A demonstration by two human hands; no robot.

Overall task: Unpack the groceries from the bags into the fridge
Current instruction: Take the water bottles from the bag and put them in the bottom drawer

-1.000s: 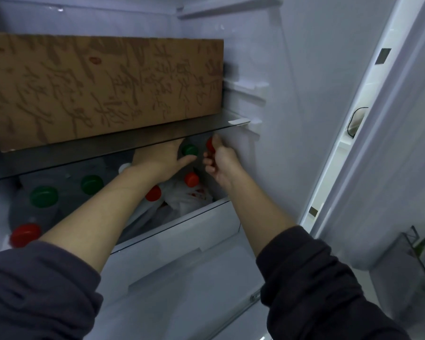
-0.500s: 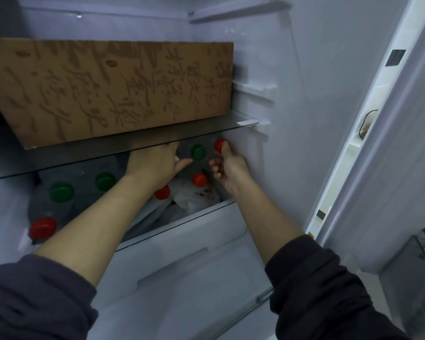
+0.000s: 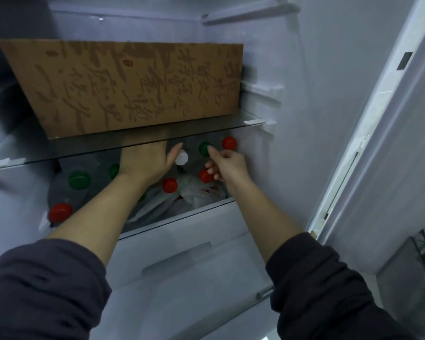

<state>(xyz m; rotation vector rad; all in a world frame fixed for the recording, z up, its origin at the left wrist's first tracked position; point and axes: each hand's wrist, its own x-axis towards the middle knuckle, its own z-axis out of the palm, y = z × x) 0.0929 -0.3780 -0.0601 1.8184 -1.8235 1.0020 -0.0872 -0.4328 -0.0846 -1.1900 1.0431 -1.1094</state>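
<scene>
The bottles (image 3: pixel 79 180) we are putting away stand packed on the lower shelf of the fridge (image 3: pixel 329 94), their red, green and white caps facing us, so each new one must be nudged into a gap. A white-capped bottle (image 3: pixel 182 158) sits between our hands, near the centre of the shelf opening. Our left hand (image 3: pixel 145 160) lies at its 9 o'clock, palm down and fingers reaching back under the glass shelf (image 3: pixel 133 143), thumb spread toward the cap; the fingers are hidden, so we cannot tell whether it grips anything. Our right hand (image 3: pixel 227 165) is at the bottle's 3 o'clock, fingers loosely curled, forefinger raised toward a green cap (image 3: pixel 204 147); it seems to hold nothing, likely steadying or shifting neighbours. A red cap (image 3: pixel 229 142) stands at 1 o'clock of that hand, by the fridge wall. A white plastic bag (image 3: pixel 199 192) lies slumped at 6 o'clock, in front of the bottles. Above the glass shelf a long cardboard box (image 3: pixel 133 87) fills the width, so headroom is tight and we reach in low.
</scene>
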